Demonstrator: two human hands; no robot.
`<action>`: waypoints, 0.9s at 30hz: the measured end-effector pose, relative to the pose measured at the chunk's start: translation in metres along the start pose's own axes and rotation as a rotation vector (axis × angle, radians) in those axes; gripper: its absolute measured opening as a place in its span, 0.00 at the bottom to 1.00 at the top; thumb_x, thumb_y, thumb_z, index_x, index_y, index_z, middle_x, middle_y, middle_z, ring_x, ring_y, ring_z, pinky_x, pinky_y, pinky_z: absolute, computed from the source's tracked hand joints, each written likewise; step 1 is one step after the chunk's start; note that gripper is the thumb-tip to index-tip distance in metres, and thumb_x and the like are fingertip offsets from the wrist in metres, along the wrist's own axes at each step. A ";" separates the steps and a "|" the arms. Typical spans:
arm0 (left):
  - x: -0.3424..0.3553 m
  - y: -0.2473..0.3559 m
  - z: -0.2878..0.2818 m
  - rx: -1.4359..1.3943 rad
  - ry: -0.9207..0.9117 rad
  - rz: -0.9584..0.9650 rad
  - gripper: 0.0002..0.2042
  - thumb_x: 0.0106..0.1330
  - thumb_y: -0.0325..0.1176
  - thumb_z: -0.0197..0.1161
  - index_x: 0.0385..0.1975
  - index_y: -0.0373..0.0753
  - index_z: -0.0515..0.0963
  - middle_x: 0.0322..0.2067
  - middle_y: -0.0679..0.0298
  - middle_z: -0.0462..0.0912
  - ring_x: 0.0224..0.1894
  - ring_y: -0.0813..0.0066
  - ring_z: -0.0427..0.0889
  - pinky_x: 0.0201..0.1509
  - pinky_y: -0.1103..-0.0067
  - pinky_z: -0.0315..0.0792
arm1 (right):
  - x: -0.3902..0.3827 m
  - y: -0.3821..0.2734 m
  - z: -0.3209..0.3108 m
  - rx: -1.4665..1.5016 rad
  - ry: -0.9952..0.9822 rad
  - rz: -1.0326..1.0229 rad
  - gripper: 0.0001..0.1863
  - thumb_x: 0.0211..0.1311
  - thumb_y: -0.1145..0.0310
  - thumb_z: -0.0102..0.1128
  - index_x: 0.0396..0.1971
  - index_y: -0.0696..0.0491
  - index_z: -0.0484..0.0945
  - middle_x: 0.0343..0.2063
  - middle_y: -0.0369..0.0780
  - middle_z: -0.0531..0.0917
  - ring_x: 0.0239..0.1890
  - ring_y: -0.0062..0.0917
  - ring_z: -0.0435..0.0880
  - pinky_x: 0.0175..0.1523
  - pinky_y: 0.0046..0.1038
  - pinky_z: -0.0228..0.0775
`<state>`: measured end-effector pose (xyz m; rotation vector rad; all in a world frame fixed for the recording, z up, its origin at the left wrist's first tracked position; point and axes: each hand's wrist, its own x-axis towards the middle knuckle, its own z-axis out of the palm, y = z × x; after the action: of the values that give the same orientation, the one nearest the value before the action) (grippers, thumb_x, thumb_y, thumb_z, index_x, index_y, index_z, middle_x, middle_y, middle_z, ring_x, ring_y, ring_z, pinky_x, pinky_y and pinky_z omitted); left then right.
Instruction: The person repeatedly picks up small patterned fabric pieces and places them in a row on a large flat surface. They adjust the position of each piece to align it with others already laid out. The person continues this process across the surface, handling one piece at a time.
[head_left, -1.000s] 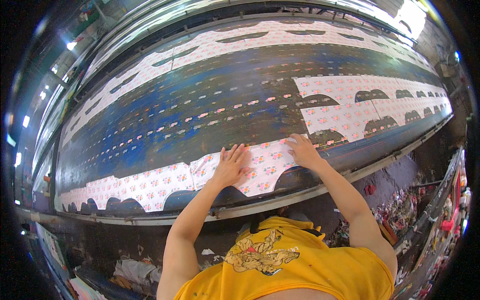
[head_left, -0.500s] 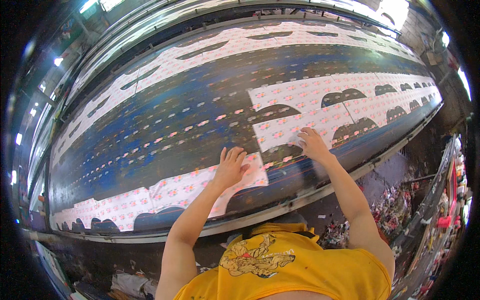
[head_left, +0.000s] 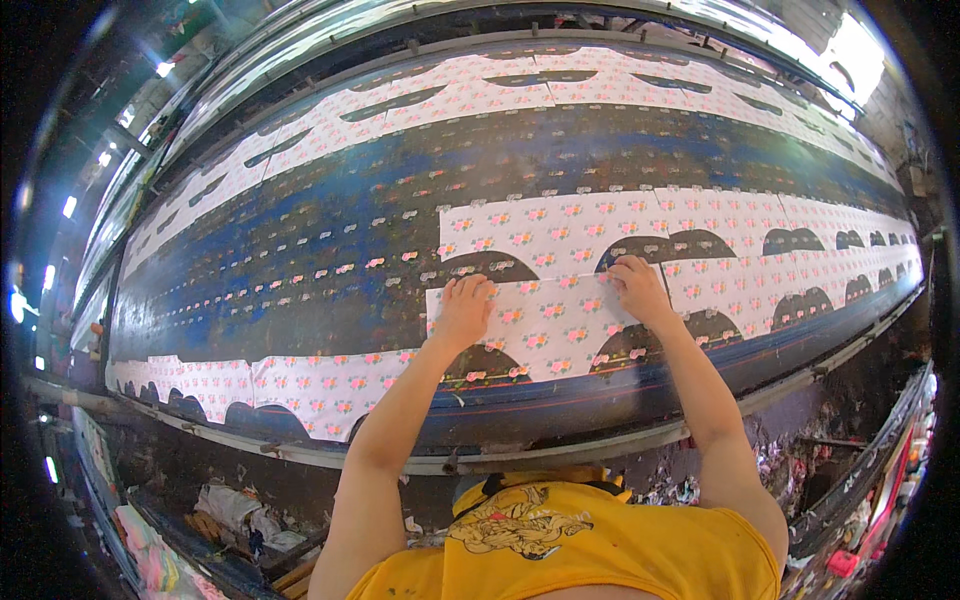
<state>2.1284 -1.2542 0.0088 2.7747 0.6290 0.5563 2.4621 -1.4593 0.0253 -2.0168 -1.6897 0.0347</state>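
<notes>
The dark worktop [head_left: 330,325] stretches left to right in front of you, with a far floral row [head_left: 545,95] across its far side and a middle floral row [head_left: 570,215] nearer. Just on the near side of that middle row lies the floral fabric piece [head_left: 560,325], flat, its long axis running left to right, its near edge cut in dark arches. It lies under and between your hands, mostly on the near side of them, so both are equally close: your left grip [head_left: 466,312] rests at its far left corner, your right grip [head_left: 642,292] on its far edge toward the right end. Both forearms reach in from the near side, wrists bent, knuckles up. Your fingers curl down onto the cloth; whether they pinch it or only press, I cannot tell.
</notes>
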 end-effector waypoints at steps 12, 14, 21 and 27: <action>0.015 -0.029 0.014 -0.152 0.024 -0.211 0.09 0.60 0.26 0.66 0.39 0.42 0.77 0.44 0.61 0.73 0.51 0.55 0.73 0.53 0.59 0.66 | 0.016 0.038 -0.001 0.015 -0.012 0.012 0.06 0.54 0.71 0.68 0.31 0.51 0.79 0.40 0.38 0.76 0.48 0.38 0.75 0.51 0.42 0.68; 0.015 -0.033 0.014 -0.136 -0.009 -0.189 0.08 0.61 0.26 0.66 0.39 0.42 0.77 0.44 0.61 0.72 0.50 0.55 0.73 0.53 0.59 0.66 | 0.016 0.035 0.001 0.059 0.031 0.020 0.06 0.54 0.72 0.67 0.31 0.51 0.79 0.40 0.38 0.76 0.48 0.38 0.75 0.51 0.42 0.67; 0.019 -0.029 0.006 -0.080 -0.110 -0.176 0.03 0.63 0.26 0.61 0.33 0.39 0.74 0.36 0.56 0.78 0.44 0.49 0.77 0.46 0.56 0.66 | 0.009 0.027 -0.007 -0.079 -0.106 -0.009 0.08 0.57 0.70 0.65 0.34 0.52 0.76 0.39 0.40 0.77 0.49 0.39 0.76 0.53 0.44 0.65; 0.019 -0.017 0.001 -0.037 -0.032 -0.090 0.04 0.69 0.31 0.59 0.36 0.39 0.74 0.34 0.54 0.81 0.40 0.48 0.80 0.44 0.56 0.68 | -0.005 0.010 -0.013 -0.111 0.000 -0.087 0.06 0.60 0.71 0.62 0.34 0.54 0.74 0.35 0.42 0.80 0.45 0.41 0.79 0.51 0.44 0.67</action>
<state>2.1386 -1.2303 0.0088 2.7002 0.7244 0.4992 2.4750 -1.4694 0.0317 -2.0200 -1.8136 -0.0911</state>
